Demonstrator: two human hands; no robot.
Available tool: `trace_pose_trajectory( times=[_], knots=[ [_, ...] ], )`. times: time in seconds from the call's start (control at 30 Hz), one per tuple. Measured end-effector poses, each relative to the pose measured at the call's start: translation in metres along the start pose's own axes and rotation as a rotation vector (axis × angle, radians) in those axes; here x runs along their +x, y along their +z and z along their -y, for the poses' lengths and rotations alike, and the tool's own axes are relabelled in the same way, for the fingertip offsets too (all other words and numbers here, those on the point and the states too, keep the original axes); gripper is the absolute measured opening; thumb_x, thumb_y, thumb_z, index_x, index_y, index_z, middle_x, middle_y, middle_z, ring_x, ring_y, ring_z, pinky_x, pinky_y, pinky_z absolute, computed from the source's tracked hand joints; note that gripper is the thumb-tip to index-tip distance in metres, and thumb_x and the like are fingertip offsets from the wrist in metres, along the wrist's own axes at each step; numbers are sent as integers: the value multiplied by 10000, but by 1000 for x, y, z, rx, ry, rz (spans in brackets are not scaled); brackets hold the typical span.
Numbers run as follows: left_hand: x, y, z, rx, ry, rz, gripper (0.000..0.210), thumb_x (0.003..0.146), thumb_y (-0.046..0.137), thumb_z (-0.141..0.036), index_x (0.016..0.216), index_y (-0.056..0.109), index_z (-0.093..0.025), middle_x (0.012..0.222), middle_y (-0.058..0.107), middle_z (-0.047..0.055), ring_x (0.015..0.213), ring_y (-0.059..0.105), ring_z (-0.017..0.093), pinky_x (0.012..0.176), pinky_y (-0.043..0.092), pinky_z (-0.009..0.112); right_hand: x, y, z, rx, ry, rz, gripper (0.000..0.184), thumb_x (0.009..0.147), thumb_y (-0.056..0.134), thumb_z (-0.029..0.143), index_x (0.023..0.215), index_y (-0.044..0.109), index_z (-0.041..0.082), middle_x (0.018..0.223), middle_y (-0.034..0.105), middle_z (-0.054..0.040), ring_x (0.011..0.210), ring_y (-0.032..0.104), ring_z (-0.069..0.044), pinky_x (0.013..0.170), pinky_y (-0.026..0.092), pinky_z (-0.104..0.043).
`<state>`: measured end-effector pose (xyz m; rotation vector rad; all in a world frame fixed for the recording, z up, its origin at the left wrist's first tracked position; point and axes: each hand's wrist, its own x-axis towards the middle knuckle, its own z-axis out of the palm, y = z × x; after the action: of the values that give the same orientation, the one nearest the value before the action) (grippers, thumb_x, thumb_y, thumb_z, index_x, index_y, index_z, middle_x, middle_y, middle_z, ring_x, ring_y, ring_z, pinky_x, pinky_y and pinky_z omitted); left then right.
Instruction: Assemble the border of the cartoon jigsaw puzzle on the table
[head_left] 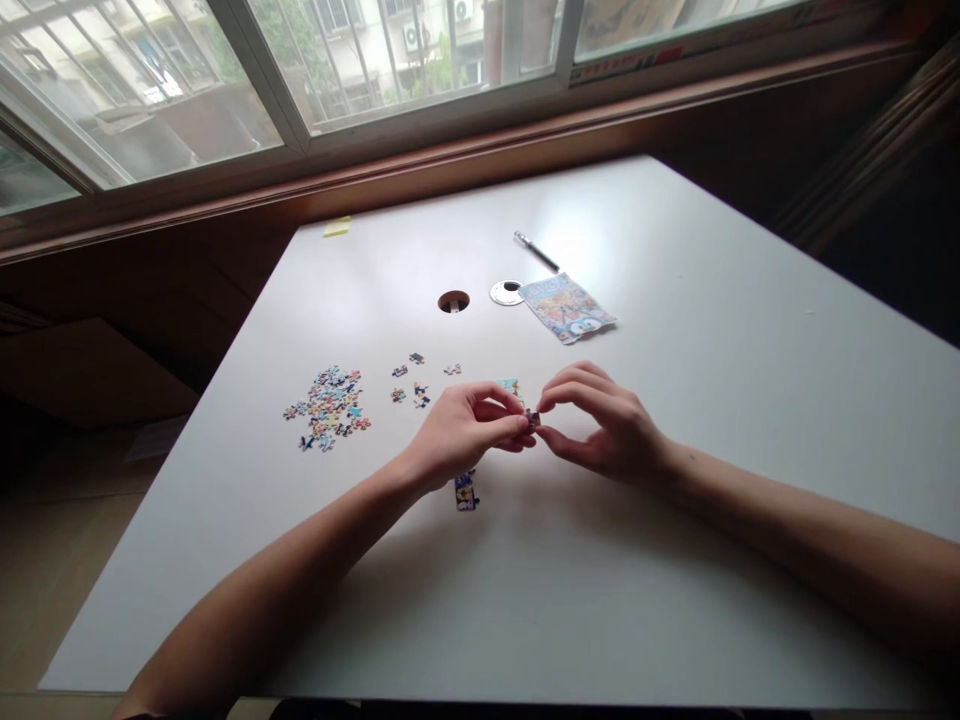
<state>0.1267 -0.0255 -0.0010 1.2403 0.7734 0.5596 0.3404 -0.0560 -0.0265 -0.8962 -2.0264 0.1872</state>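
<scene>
Above the white table, my left hand (469, 425) and my right hand (607, 420) meet fingertip to fingertip. Both pinch a small dark jigsaw puzzle piece (532, 419) between thumb and fingers; whether it is one piece or two joined cannot be made out. Behind the left fingers shows part of a light blue joined puzzle section (510, 385), the rest hidden by the hand. Below my left wrist lies another joined section (465, 493), dark blue and brown, also partly covered. Several loose pieces (420, 395) lie just left of my left hand.
A pile of puzzle pieces (330, 405) is on the left of the table (675, 600). Farther back are a round cable hole (454, 301), its silver cover ring (498, 294), a printed picture sheet (566, 307), a pen (537, 251) and a yellow sticker (337, 227). Windows (420, 60) stand behind.
</scene>
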Motion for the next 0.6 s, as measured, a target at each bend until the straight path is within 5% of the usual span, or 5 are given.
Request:
trace_pose_trajectory(
  times=[0.1, 0.2, 0.3, 0.6],
  knots=[
    [0, -6, 2, 275, 137, -16, 196, 893, 671, -301, 985, 681, -128, 911, 758, 117, 866, 741, 213, 799, 610, 363, -1, -1, -1, -2, 14, 55, 233, 754, 727, 147, 925, 603, 247, 878, 652, -44, 840, 585, -219, 790, 514, -395],
    [1, -17, 4, 746, 477, -105, 188, 896, 625, -225, 1055, 706, -165, 1021, 744, 100, 952, 697, 214, 876, 580, 389, -2, -1, -3, -14, 37, 181, 181, 759, 731, 195, 894, 622, 246, 1002, 625, -67, 961, 560, -238, 891, 497, -423],
    [3, -25, 9, 1029, 738, 5, 211, 889, 601, -160, 1075, 693, -199, 1122, 726, 71, 1097, 635, 226, 988, 526, 415, -4, -1, -4, -27, 56, 298, 144, 776, 727, 237, 893, 644, 253, 1104, 591, -78, 1054, 522, -254, 979, 460, -454],
    [5, -24, 20, 1159, 765, 147, 154, 945, 551, -243, 1062, 647, -214, 1198, 684, 66, 1147, 619, 214, 1013, 501, 404, -4, -3, -3, -27, 80, 413, 128, 799, 699, 251, 914, 641, 248, 1150, 573, -89, 1105, 493, -269, 980, 450, -457]
  ],
)
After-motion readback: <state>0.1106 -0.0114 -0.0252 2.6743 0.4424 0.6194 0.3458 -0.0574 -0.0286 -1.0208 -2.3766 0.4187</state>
